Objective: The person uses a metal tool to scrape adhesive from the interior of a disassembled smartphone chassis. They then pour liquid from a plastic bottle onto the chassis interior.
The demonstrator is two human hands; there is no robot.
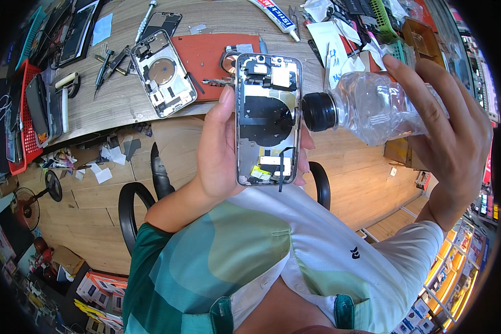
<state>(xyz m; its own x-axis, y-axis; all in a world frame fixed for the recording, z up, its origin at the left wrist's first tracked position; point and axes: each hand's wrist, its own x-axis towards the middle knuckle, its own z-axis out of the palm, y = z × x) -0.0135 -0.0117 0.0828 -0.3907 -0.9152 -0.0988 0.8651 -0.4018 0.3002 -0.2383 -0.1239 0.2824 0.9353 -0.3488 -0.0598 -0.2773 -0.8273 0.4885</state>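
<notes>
My left hand grips an opened phone housing upright from behind, thumb along its left edge and fingertips showing at its right. Inside the housing are a dark round patch, small metal plates at the top and a loose black flex strip near the bottom. My right hand is closed around a clear plastic bottle, tipped on its side. Its black cap points left at the housing's right edge; whether they touch I cannot tell. A second opened phone housing lies on the bench.
On the wooden bench are a red mat, a screwdriver, a glue tube and a red basket of phones. Paper and parts clutter the right side. Chair armrests stand below, above a tiled floor.
</notes>
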